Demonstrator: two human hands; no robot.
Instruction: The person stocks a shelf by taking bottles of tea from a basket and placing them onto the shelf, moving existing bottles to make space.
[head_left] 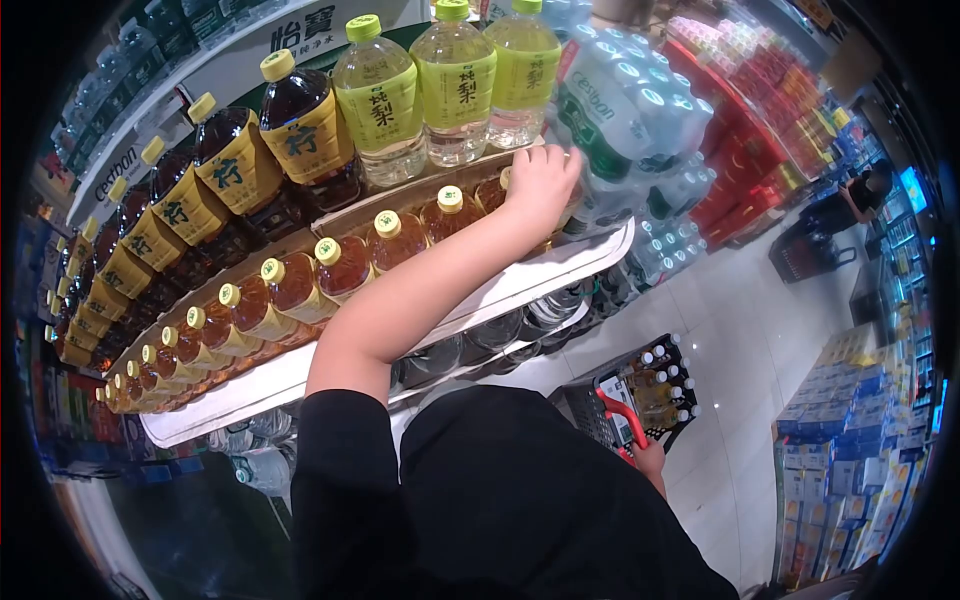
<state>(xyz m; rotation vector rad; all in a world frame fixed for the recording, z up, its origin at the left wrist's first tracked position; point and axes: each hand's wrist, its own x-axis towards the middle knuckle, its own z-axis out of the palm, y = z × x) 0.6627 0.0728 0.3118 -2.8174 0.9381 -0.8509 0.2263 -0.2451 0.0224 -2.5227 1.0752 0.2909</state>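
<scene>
My left hand (542,185) reaches over the right end of the front row of small bottles, its fingers curled down around a bottle there that is mostly hidden beneath them. Just left of it stands an amber drink bottle (451,215) with a yellow cap, one of several in a cardboard tray. My right hand (651,462) is closed around the red handle (624,418) of a dark shopping basket (583,408). Several capped bottles (657,397) with amber drink fill the basket.
Behind the row stand large dark tea bottles (305,135) and green-labelled bottles (459,90). Shrink-wrapped water bottles (635,100) are stacked at the right. The white shelf edge (480,300) runs below. Blue-and-white cartons (825,450) line the aisle; a person (868,195) stands farther off.
</scene>
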